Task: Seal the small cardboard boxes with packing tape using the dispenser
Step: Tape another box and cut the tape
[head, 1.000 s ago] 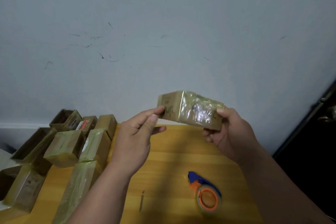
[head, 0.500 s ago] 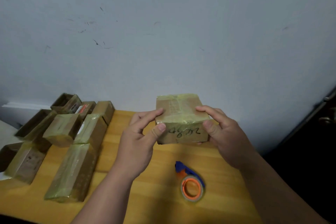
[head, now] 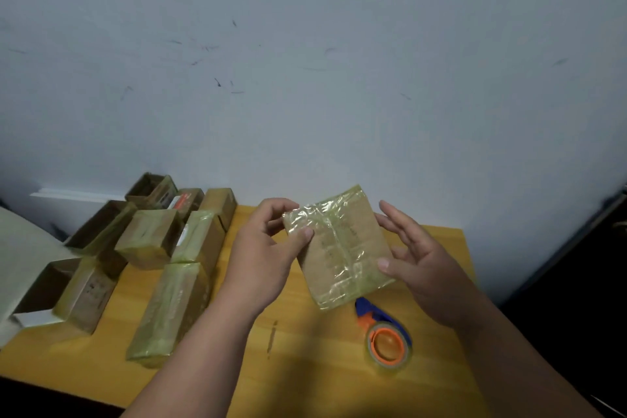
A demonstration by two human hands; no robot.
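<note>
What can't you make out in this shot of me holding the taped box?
All in the head view:
- Held box: printed text too faint under glossy tape; its underside and far faces face away.
- Left hand: fingertips behind the box are hidden by it.
- Right hand: whether the fingers touch the box edge is unclear.
- Tape dispenser: cutting blade hidden under the held box.
- Open boxes at left: contents too dark to see.
</note>
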